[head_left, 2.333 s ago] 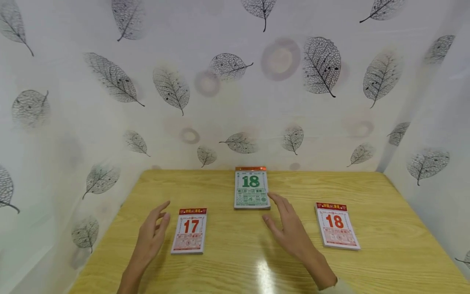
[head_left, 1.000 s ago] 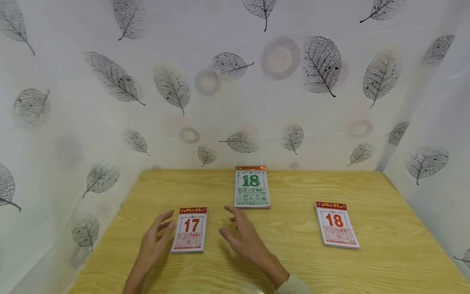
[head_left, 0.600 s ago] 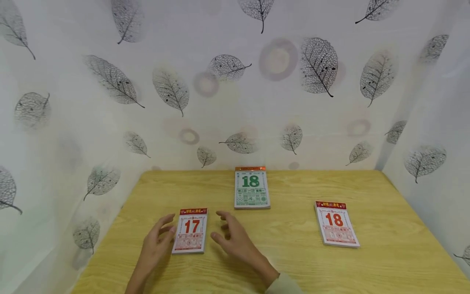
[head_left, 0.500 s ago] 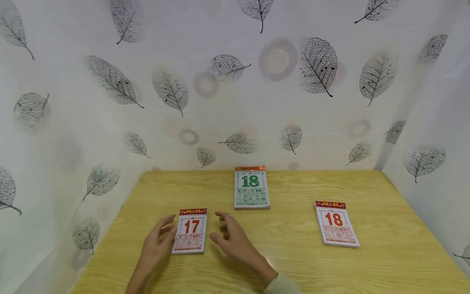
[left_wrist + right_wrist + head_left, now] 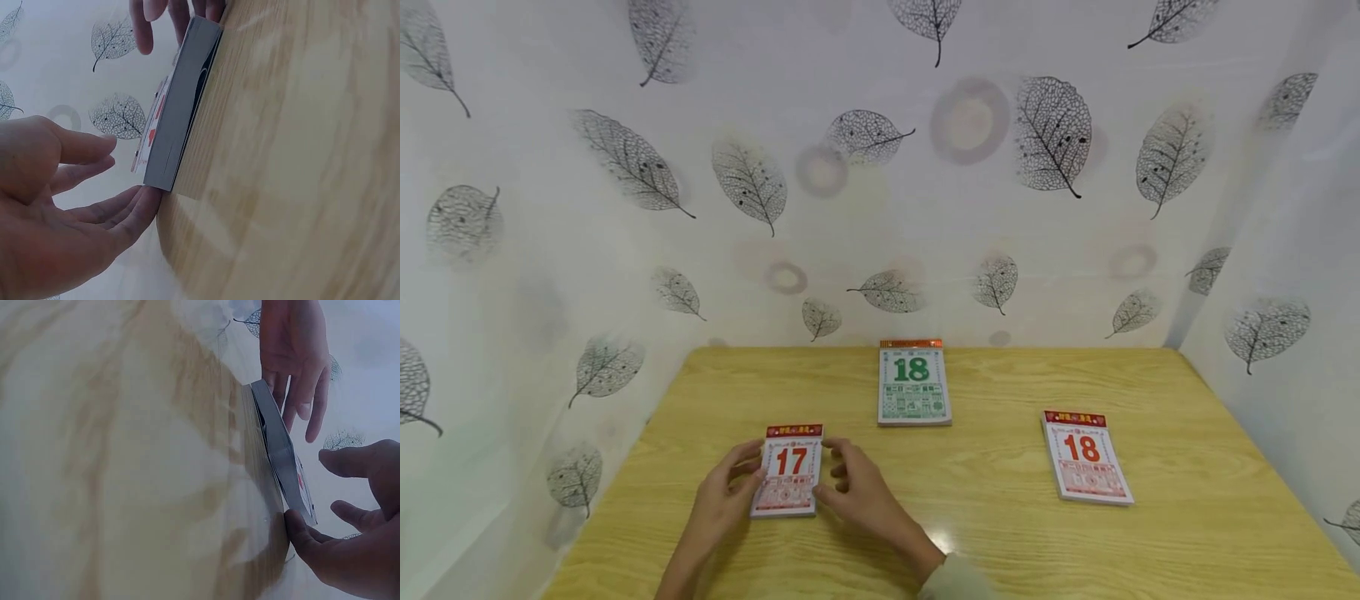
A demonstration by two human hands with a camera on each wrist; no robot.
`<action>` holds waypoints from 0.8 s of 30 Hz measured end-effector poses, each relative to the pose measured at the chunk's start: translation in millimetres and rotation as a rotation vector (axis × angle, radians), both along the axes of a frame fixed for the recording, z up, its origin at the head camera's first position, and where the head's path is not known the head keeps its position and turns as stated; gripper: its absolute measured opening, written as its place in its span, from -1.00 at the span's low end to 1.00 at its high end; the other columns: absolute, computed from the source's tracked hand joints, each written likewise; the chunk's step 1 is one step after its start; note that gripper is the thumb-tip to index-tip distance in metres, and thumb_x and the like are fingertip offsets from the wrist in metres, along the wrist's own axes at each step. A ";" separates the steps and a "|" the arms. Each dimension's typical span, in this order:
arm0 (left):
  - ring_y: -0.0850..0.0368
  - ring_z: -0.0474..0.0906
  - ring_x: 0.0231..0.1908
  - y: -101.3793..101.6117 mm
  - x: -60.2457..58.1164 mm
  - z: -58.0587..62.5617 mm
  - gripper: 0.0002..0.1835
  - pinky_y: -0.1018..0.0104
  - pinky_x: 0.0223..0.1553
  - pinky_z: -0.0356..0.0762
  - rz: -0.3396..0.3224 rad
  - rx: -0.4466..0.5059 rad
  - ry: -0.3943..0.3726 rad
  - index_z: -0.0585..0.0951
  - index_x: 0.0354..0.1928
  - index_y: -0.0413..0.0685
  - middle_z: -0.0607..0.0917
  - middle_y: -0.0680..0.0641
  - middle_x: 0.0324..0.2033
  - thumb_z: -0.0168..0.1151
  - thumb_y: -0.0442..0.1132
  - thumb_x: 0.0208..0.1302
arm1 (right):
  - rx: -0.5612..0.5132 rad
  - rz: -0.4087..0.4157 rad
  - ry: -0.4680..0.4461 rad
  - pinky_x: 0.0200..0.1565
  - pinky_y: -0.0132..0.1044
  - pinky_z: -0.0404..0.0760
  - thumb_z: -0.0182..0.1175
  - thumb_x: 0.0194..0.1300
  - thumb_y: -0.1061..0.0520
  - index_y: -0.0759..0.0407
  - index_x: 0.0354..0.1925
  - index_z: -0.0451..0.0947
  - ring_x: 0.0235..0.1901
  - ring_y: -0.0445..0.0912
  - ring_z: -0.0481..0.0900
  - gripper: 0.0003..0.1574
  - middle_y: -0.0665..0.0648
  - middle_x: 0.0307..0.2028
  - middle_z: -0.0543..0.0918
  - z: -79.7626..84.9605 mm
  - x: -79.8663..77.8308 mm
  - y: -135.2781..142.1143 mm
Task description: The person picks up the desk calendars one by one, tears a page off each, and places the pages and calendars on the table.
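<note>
A small tear-off calendar with a red 17 and a red header lies on the wooden table, between my two hands. My left hand is at its left side, fingers relaxed, with the lower fingertips at the pad's edge in the left wrist view. From the other side my right hand reaches in, its fingers loosely bent; one fingertip meets the pad's edge in the right wrist view. Both thumbs stand apart from the lower fingers. The pad's thick grey page block faces the left wrist camera.
A larger calendar with a green 18 lies at the table's back middle. Another calendar with a red 18 lies slightly turned on the right. A white leaf-patterned sheet hangs behind the table and along its sides.
My right hand has moved left from near the green calendar to the right side of the 17 calendar. My left hand has edged right to its left side. The calendars stay in place.
</note>
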State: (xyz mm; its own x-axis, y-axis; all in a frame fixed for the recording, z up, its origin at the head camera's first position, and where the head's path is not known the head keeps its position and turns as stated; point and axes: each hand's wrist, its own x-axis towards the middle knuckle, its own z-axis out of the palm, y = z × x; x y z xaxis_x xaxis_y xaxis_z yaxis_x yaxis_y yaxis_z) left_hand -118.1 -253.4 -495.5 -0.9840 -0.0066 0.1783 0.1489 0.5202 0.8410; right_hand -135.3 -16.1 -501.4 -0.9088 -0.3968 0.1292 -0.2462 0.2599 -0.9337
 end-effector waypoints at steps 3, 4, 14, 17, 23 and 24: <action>-0.25 0.63 0.07 -0.8 -0.9 0.7 -0.54 0.12 0.05 0.68 -0.004 0.003 -0.023 0.54 0.29 -0.26 0.65 -0.35 0.11 0.26 -0.50 0.37 | 0.002 -0.007 0.019 -0.09 -0.29 0.67 0.43 0.21 0.28 0.32 0.32 0.40 -0.07 0.06 0.56 -0.25 0.31 0.09 0.52 1.2 0.3 -4.4; -0.24 0.63 0.07 -1.2 -1.3 0.8 -0.53 0.12 0.06 0.68 -0.006 0.008 -0.032 0.54 0.29 -0.27 0.66 -0.35 0.11 0.26 -0.52 0.35 | 0.005 -0.009 0.026 -0.10 -0.29 0.66 0.44 0.19 0.29 0.33 0.31 0.41 -0.09 0.05 0.56 -0.25 0.30 0.07 0.53 1.7 0.5 -5.9; -0.28 0.59 0.09 -3.8 -2.3 -2.5 -0.48 0.30 0.03 0.68 -0.028 0.067 -0.103 0.56 0.21 -0.42 0.63 -0.39 0.09 0.29 -0.68 0.16 | 0.067 -0.017 -0.001 -0.13 -0.38 0.61 0.48 0.18 0.24 0.34 0.30 0.45 -0.12 -0.07 0.54 -0.25 0.22 0.02 0.53 4.0 0.4 -16.8; -0.34 0.60 0.08 -2.4 -2.0 -2.5 -0.48 0.26 0.01 0.70 -0.033 0.083 -0.106 0.57 0.18 -0.49 0.61 -0.45 0.11 0.27 -0.73 0.10 | 0.081 -0.031 -0.023 -0.11 -0.39 0.62 0.46 0.16 0.28 0.37 0.28 0.47 -0.10 -0.06 0.56 -0.27 0.25 0.06 0.50 3.8 -0.2 -19.2; -0.38 0.62 0.07 1.8 -2.8 0.4 -0.45 0.16 0.05 0.69 -0.007 0.133 -0.188 0.54 0.20 -0.54 0.58 -0.51 0.11 0.28 -0.74 0.09 | 0.099 -0.057 -0.034 -0.09 -0.38 0.64 0.44 0.11 0.35 0.43 0.26 0.48 -0.08 -0.04 0.57 -0.26 0.27 0.08 0.47 3.7 -0.3 -20.1; -0.37 0.62 0.07 2.2 -2.9 0.5 -0.45 0.16 0.05 0.69 -0.005 0.138 -0.189 0.53 0.20 -0.54 0.59 -0.51 0.11 0.28 -0.74 0.09 | 0.105 -0.064 -0.028 -0.09 -0.37 0.64 0.44 0.09 0.35 0.43 0.26 0.48 -0.08 -0.04 0.56 -0.25 0.28 0.08 0.48 3.7 -0.1 -20.3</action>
State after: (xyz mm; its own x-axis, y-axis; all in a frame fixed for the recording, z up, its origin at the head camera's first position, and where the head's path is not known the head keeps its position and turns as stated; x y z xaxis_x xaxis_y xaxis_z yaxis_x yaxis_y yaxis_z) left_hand -121.0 -251.1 -495.0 -0.9998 -0.0128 -0.0119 -0.0160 0.3978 0.9173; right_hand -135.4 -36.4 -497.6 -0.9351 -0.3484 0.0646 -0.2007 0.3705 -0.9069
